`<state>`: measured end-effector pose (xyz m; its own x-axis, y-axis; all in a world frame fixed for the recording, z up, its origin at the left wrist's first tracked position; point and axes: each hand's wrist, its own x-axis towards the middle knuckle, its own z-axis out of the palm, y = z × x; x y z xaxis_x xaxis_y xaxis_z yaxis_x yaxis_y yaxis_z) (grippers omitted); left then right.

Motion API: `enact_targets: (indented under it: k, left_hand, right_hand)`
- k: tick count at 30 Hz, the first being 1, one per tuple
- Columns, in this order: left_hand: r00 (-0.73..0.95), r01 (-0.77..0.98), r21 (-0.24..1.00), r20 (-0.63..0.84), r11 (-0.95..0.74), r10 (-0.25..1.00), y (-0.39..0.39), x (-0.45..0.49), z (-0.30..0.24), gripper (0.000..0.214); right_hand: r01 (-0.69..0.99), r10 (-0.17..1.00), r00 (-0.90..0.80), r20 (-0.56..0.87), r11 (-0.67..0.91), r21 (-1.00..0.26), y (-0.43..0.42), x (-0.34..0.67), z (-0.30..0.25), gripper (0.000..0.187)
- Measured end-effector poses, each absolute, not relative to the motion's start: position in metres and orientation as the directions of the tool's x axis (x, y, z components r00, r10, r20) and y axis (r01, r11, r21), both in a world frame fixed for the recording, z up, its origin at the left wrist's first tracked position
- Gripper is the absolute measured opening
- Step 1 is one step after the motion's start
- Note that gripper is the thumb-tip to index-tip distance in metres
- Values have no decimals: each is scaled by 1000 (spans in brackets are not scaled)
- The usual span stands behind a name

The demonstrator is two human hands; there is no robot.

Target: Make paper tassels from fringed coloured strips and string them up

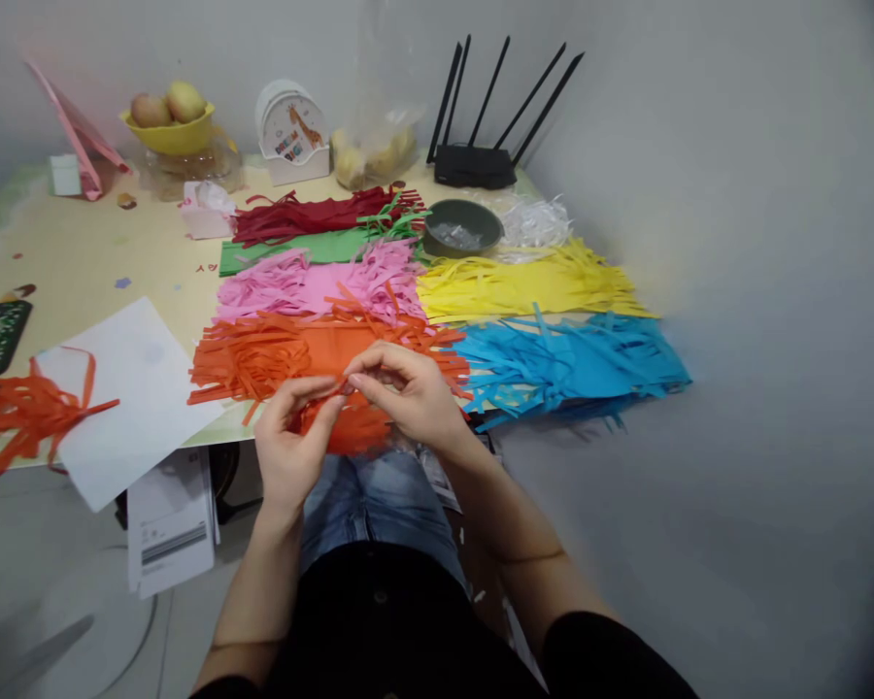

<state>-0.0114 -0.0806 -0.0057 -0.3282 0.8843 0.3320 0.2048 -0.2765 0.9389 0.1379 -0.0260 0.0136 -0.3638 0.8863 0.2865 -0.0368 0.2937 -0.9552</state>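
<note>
My left hand (291,439) and my right hand (417,390) meet at the table's front edge, fingertips pinched together. Between them is the twisted top of an orange paper tassel (353,429), whose fringe hangs below, slightly blurred. Just behind lies a stack of orange fringed paper (335,342). Blue fringed paper (575,361) is to the right, with yellow (528,283) and pink (320,282) farther back. Green (291,252) and dark red (320,216) sheets lie beyond. At far left, another orange tassel (25,417) rests partly on a white sheet (127,388).
A dark bowl (463,243) holds small clear pieces, beside a heap of clear strips (539,223). At the back stand a black router (475,167), a giraffe-print holder (295,136) and a yellow fruit bowl (169,134). A phone (0,335) lies at left. The wall borders the right side.
</note>
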Motion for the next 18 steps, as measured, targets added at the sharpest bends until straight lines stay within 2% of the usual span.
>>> enact_targets:
  k: [2,5,10,15,18]
  left_hand:
    - [-283,220,932,344,-289,895,-78,-14,-6,22]
    - [-316,171,936,347,-307,883,-75,-14,-9,12]
    - [-318,-116,963,197,-244,927,-68,-16,-15,22]
    - [-273,-411,900,29,-144,961,-62,-14,-17,35]
    - [-254,-367,922,24,-119,967,-68,-12,-19,35]
  right_hand:
    - [43,855,-388,345,391,-919,-27,138,16,8]
    - [93,825,-396,404,473,-876,-28,139,21,10]
    - [135,831,-341,439,505,-852,-23,139,29,11]
    - [148,827,-303,473,532,-834,-19,133,23,10]
    - [152,818,-273,507,557,-816,-22,128,15,9]
